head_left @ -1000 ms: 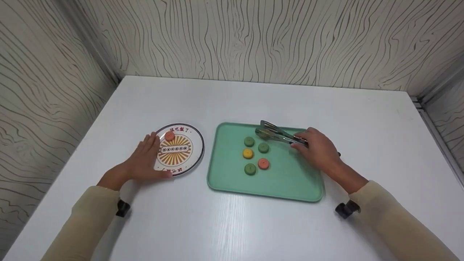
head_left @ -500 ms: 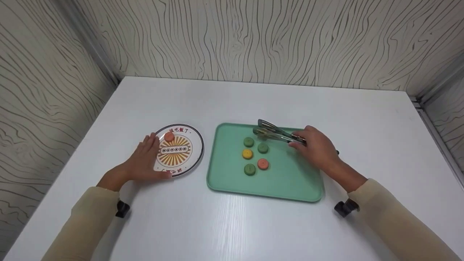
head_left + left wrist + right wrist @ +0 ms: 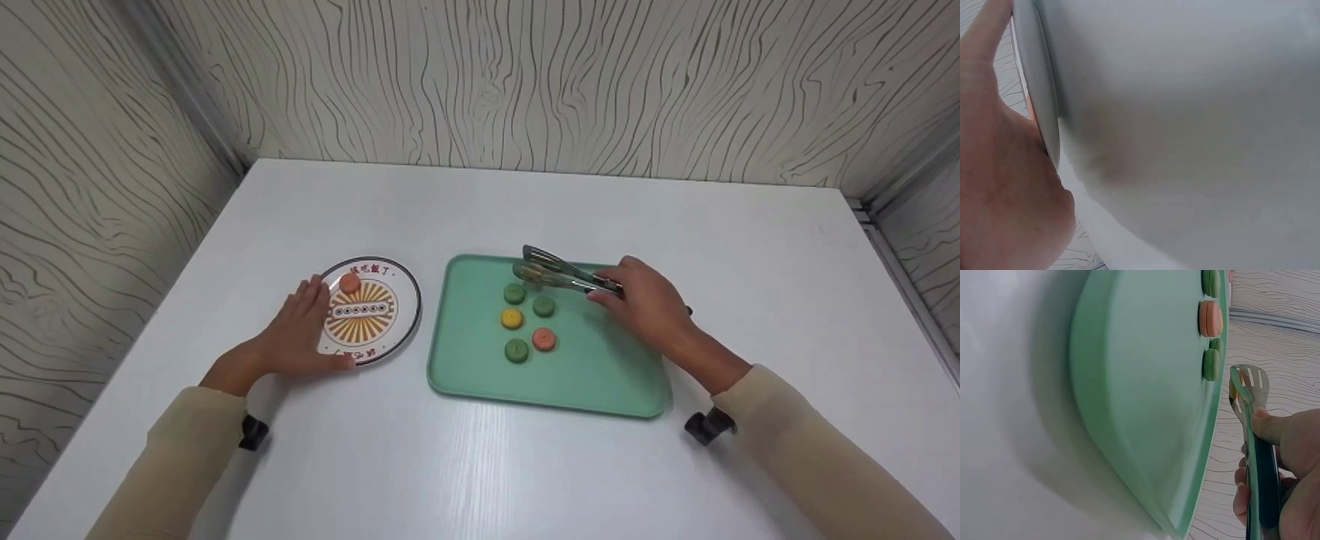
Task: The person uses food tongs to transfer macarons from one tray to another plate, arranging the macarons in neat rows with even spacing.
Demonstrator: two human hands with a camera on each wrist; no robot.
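Observation:
My left hand [image 3: 294, 330] rests along the left rim of a round plate [image 3: 409, 307], fingers straight and thumb stretched at the near rim. One pink-orange macaron [image 3: 350, 283] lies on the plate near the fingertips. My right hand [image 3: 651, 304] grips metal tongs [image 3: 559, 268] by their dark handles, above the back right of a green tray [image 3: 600, 375]. The tongs' slotted ends stand apart, just behind a green macaron [image 3: 514, 293]. Also on the tray are a yellow macaron [image 3: 511, 319], a pink macaron [image 3: 544, 339], and green macarons [image 3: 517, 350] beside them.
Plate and tray stand side by side on a white table [image 3: 465, 465], a narrow gap between them. Wood-patterned panels [image 3: 525, 82] close off the back and sides. The tray has a low raised rim.
My right hand has moved the tongs slightly left and back, toward the rear green macaron. My left hand and the plate stay where they were.

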